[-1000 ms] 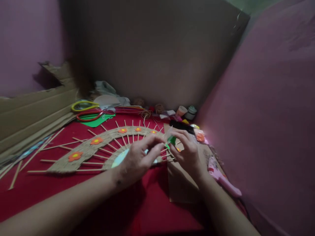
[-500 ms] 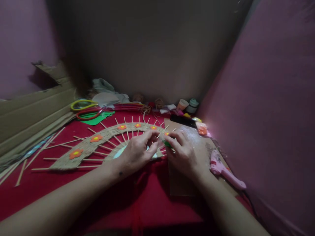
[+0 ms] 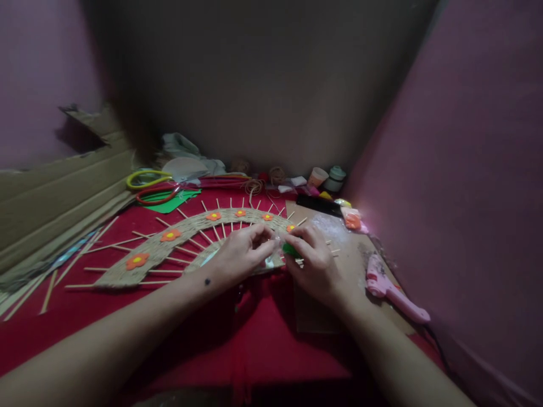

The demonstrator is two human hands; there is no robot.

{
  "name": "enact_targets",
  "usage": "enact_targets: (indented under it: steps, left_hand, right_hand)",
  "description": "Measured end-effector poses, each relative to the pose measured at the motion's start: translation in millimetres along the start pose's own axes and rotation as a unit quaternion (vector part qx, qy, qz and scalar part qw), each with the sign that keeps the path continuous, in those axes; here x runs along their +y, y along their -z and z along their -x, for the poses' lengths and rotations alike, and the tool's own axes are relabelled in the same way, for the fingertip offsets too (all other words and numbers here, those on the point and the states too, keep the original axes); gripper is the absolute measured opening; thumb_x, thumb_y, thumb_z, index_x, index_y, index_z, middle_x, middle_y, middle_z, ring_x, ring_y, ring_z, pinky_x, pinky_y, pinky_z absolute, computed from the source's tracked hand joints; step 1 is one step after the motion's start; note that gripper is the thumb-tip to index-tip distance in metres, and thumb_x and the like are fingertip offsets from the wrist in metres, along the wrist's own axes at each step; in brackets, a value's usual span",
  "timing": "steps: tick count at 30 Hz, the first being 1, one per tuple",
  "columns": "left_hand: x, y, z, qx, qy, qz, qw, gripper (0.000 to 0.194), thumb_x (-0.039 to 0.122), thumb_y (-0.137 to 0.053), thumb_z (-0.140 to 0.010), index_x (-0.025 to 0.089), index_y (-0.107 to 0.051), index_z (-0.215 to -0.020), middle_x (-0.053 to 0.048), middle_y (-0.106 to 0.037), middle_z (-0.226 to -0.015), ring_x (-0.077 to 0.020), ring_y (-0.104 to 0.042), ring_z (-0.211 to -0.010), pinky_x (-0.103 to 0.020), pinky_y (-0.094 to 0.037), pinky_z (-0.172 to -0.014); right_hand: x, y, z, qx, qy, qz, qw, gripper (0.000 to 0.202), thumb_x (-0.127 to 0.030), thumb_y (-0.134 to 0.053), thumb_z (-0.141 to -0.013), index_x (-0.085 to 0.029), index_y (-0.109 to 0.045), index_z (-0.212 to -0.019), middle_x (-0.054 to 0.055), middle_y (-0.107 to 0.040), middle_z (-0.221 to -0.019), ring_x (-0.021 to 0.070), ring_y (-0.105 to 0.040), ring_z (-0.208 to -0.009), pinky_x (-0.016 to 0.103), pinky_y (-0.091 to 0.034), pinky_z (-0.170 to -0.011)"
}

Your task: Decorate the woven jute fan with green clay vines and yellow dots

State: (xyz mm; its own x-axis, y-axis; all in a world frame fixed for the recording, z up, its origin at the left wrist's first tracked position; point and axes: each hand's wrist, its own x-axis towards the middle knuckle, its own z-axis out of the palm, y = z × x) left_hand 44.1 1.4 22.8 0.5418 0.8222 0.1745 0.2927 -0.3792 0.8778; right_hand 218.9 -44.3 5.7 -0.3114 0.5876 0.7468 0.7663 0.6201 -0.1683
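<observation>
My right hand [image 3: 316,257] is closed round a small green packet [image 3: 291,249], which looks soft and wrapped in clear plastic. The fingertips of my left hand [image 3: 246,249] pinch the clear plastic [image 3: 278,239] at the packet's left side. Both hands are held close together above a woven fan-shaped piece [image 3: 190,226] with thin sticks radiating from it. Orange flowers [image 3: 171,236] with yellow centres sit along its woven band. My hands and forearms hide part of the fan's inner, pale blue area and its right end.
A pink glue gun [image 3: 394,294] lies on a cardboard sheet [image 3: 316,316] at the right, its cord trailing down. Scissors [image 3: 156,189] rest on green sheets [image 3: 176,202] at the back left. An orange packet [image 3: 351,218], a cup [image 3: 317,177] and twine [image 3: 254,186] are along the back.
The view has shifted slightly, so the things appear a little further right. My left fingertips have drawn together on the plastic, and more of the green packet shows.
</observation>
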Motion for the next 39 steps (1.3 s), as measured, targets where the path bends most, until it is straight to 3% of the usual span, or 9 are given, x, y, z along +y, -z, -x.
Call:
enact_targets:
  steps: [5,11,14,19,22,25,32,39]
  left_hand:
    - [-7.9,0.2,-3.1,0.031,-0.031,0.03,0.999,0.008,0.022,-0.048,-0.082,0.017,-0.053,-0.086,0.004,-0.052,-0.065,-0.0082,-0.048,-0.054,-0.021,-0.038,-0.051]
    - [-8.4,5.0,-0.8,0.116,-0.083,-0.015,0.99,0.007,0.013,-0.049,-0.074,0.018,-0.048,-0.078,0.005,-0.05,-0.064,-0.0074,-0.048,-0.054,-0.021,-0.038,-0.052]
    - [-6.7,9.0,-0.3,0.102,-0.112,-0.033,0.988,0.013,0.01,-0.046,-0.071,0.017,-0.055,-0.075,0.004,-0.053,-0.062,-0.0082,-0.05,-0.053,-0.021,-0.039,-0.053]
    - [-8.0,18.0,-6.1,0.06,-0.148,-0.12,0.98,0.018,0.015,-0.051,-0.075,0.018,-0.068,-0.076,0.0,-0.064,-0.068,-0.0122,-0.056,-0.065,-0.024,-0.043,-0.065]
    - [-8.5,21.7,-8.9,-0.004,-0.087,-0.099,0.991,0.017,0.029,-0.057,-0.078,0.018,-0.069,-0.072,0.001,-0.063,-0.065,-0.0127,-0.055,-0.063,-0.023,-0.041,-0.059]
    - [-6.1,22.3,-8.5,-0.043,-0.037,-0.077,0.995,0.03,0.035,-0.053,-0.082,0.018,-0.065,-0.06,0.002,-0.057,-0.054,-0.0108,-0.05,-0.053,-0.021,-0.036,-0.051]
    - [-4.2,20.2,-6.8,-0.022,-0.071,-0.084,0.994,0.03,0.034,-0.05,-0.082,0.018,-0.064,-0.061,0.001,-0.058,-0.061,-0.0114,-0.052,-0.059,-0.022,-0.039,-0.058]
    - [-5.5,20.3,-5.5,0.009,-0.084,-0.067,0.994,0.013,0.029,-0.063,-0.077,0.02,-0.072,-0.079,0.0,-0.066,-0.075,-0.0134,-0.058,-0.07,-0.023,-0.042,-0.063]
  right_hand:
    - [-2.3,3.1,0.0,-0.012,-0.014,-0.018,1.0,0.04,-0.006,-0.054,-0.075,-0.021,-0.053,-0.112,0.008,-0.054,-0.094,0.0222,-0.053,-0.088,0.038,-0.05,-0.075]
    - [-9.6,7.1,-4.0,-0.014,-0.109,-0.082,0.991,0.033,-0.008,-0.057,-0.074,-0.02,-0.053,-0.104,0.004,-0.054,-0.089,0.0182,-0.053,-0.081,0.032,-0.049,-0.07]
    - [-7.8,3.9,-3.9,-0.003,-0.151,-0.139,0.979,0.031,-0.01,-0.059,-0.074,-0.021,-0.055,-0.103,0.003,-0.054,-0.089,0.0171,-0.054,-0.081,0.03,-0.048,-0.068]
    - [-3.1,1.3,-2.5,0.004,-0.154,-0.158,0.975,0.029,-0.012,-0.061,-0.074,-0.022,-0.056,-0.101,0.002,-0.054,-0.088,0.0164,-0.054,-0.082,0.031,-0.047,-0.072]
    - [-3.5,0.6,-0.2,-0.013,-0.178,-0.192,0.965,0.03,-0.014,-0.06,-0.076,-0.024,-0.055,-0.104,0.003,-0.057,-0.095,0.0173,-0.056,-0.088,0.032,-0.049,-0.075]
    - [-5.0,-2.1,3.2,-0.023,-0.201,-0.233,0.951,0.035,-0.017,-0.061,-0.077,-0.024,-0.052,-0.109,0.004,-0.059,-0.1,0.0181,-0.058,-0.09,0.033,-0.052,-0.074]
    - [-3.7,-7.6,5.8,-0.023,-0.233,-0.284,0.93,0.038,-0.019,-0.063,-0.075,-0.023,-0.051,-0.111,0.004,-0.06,-0.097,0.0175,-0.06,-0.087,0.034,-0.052,-0.075]
    - [-7.1,-7.0,2.1,-0.015,-0.305,-0.418,0.856,0.042,-0.02,-0.069,-0.069,-0.023,-0.05,-0.107,0.002,-0.057,-0.097,0.0154,-0.058,-0.086,0.029,-0.053,-0.069]
